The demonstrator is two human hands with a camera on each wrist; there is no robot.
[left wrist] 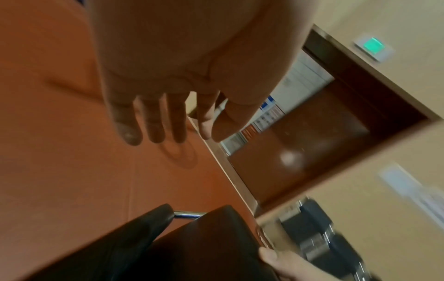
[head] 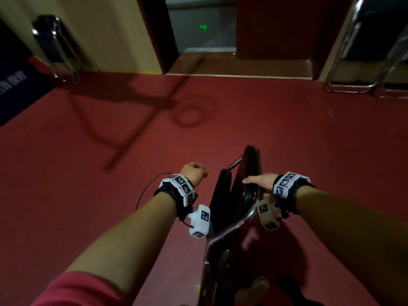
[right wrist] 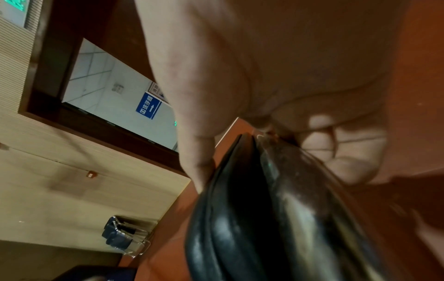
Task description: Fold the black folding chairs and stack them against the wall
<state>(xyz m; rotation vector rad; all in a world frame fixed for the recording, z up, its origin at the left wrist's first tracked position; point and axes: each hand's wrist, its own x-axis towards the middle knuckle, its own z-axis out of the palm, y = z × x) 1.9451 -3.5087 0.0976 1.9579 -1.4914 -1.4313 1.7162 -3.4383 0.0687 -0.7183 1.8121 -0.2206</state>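
Observation:
A folded black folding chair (head: pixel 220 195) with a chrome frame stands upright on the red floor in front of me. My right hand (head: pixel 260 182) grips the top of its padded backrest (right wrist: pixel 240 218), thumb on one side and fingers curled over the other. My left hand (head: pixel 194 173) hangs free just left of the chair and touches nothing. In the left wrist view its fingers (left wrist: pixel 168 117) are relaxed and nearly straight above the floor, and the two black pads of the chair (left wrist: pixel 204 237) show below them.
Folded chairs lean against the cream wall at the far left (head: pixel 55 45) and the far right (head: pixel 371 45). Between them is an open doorway (head: pixel 205 40) with dark wood doors. A dark blue mat (head: pixel 17 85) lies at the left. Red floor (head: pixel 198 133) stretches ahead.

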